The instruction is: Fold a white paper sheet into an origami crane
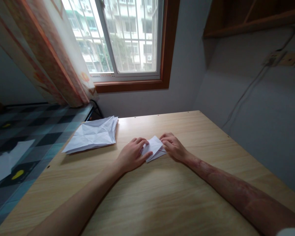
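A small piece of folded white paper (153, 145) lies on the wooden table between my hands, with layered flaps and a pointed top. My left hand (134, 153) holds its left side, fingertips bent onto the upper edge and the thumb pressing near the lower edge. At the right corner, the curled fingers of my right hand (172, 146) pinch the paper; the exact grip is partly hidden behind the knuckles. To the left sits a stack of creased white paper sheets (94, 134), apart from both hands.
The light wooden table (162, 203) has a far edge near the wall below a window (132, 39). On the left, a checkered bed (39, 131) carries loose white paper (17, 154). A cable (245, 88) hangs along the right wall beneath a shelf (255, 24).
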